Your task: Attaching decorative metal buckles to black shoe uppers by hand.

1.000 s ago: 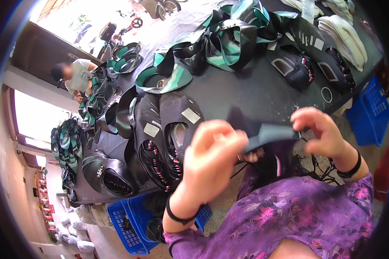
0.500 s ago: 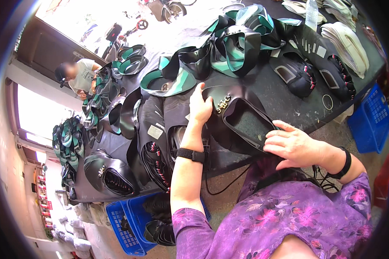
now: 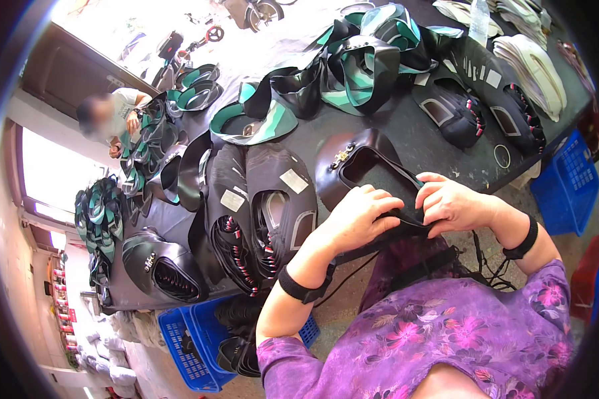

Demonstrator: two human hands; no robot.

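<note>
In the head view now, the gold-trimmed black shoe upper (image 3: 331, 176) is held at the near edge of the dark table (image 3: 472, 169), its rim pinched between thumb and fingers by the left hand (image 3: 366, 216) and gripped just beside by the right hand (image 3: 452, 205).

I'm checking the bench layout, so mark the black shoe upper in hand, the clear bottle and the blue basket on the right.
Black shoe upper (image 3: 332, 179), head view: its rounded end.
Clear bottle (image 3: 478, 24), head view: its body.
Right blue basket (image 3: 567, 189), head view: its side wall.
</note>
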